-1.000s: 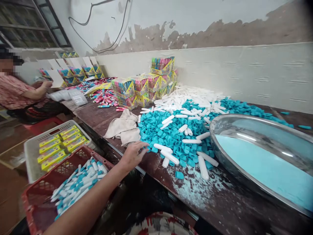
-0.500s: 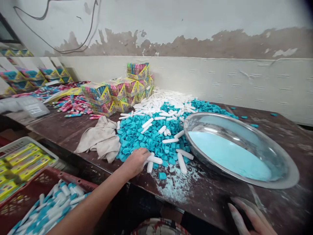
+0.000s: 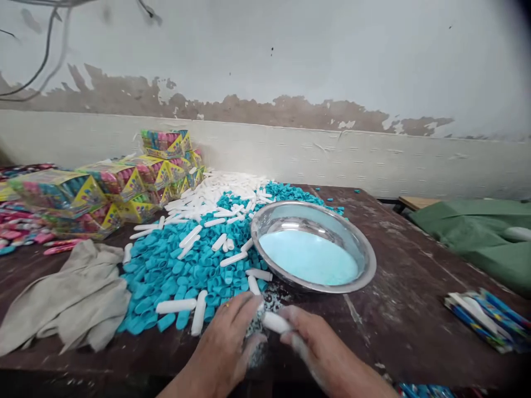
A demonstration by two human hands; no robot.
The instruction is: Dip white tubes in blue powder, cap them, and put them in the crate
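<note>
My left hand [image 3: 226, 342] rests on the dark wooden table [image 3: 406, 276] at the near edge of a heap of teal caps [image 3: 166, 271], fingers together and pointing at spilled blue powder; whether it holds anything is hidden. My right hand [image 3: 319, 348], dusted with powder, pinches a white tube [image 3: 276, 323] at its fingertips, close to my left hand. Several more white tubes [image 3: 176, 305] lie on and beside the caps. A steel basin [image 3: 365, 260] of pale blue powder sits just beyond my hands.
A crumpled beige cloth [image 3: 70, 296] lies left of the caps. Stacked colourful boxes [image 3: 120, 182] stand at the back left, with pink pieces [image 3: 25, 237] beside them. Green fabric [image 3: 477, 232] lies at the right, and striped packets [image 3: 489, 318] rest near the right front edge.
The view swung right, away from the crates and the other person. My left hand drew back from the caps toward the table edge. My right hand came up and now pinches a white tube.
</note>
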